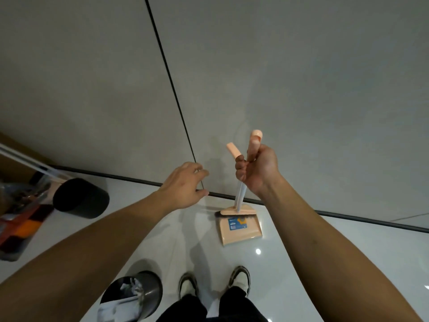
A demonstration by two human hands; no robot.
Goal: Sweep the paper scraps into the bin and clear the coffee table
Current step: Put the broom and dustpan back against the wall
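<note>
The peach-coloured plastic dustpan [241, 231] looks smooth and faintly shiny, a blue paper label [237, 223] on it. Beneath it the white tiled floor [325, 252] is glossy. Near-left of it, the grey metal bin [148, 289] has a brushed sheen and holds crumpled white paper scraps [134, 287].

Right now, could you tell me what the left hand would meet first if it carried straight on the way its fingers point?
Probably the two peach-capped broom and dustpan handles gripped by the right hand; the left hand points that way, though depth is unclear.
</note>
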